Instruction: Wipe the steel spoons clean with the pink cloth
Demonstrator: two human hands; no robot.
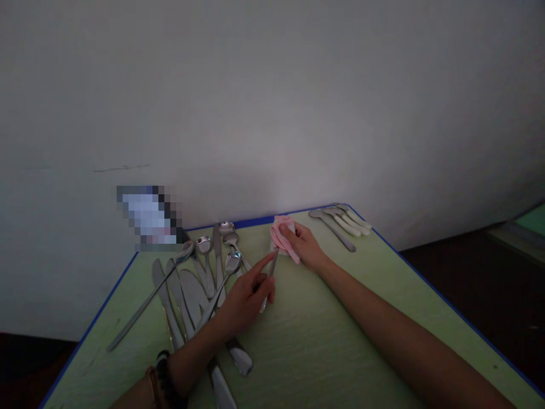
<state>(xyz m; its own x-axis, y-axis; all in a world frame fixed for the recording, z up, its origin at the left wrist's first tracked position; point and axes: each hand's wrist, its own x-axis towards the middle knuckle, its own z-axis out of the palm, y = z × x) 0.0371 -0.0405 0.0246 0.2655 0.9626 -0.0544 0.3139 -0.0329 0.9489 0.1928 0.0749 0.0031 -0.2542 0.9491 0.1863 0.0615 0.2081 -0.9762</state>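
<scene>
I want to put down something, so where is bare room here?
Bare tabletop lies between the near cutlery handles and right forearm, then between that forearm and the blue right edge. Knives and spoons crowd the left; more cutlery lies far right.

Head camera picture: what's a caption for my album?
Left hand holds a metal utensil; right hand holds a pink cloth against its far end.

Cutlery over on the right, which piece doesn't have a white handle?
The leftmost piece, nearest the right hand: its handle is grey metal, while the other pieces there have white handles.
</scene>
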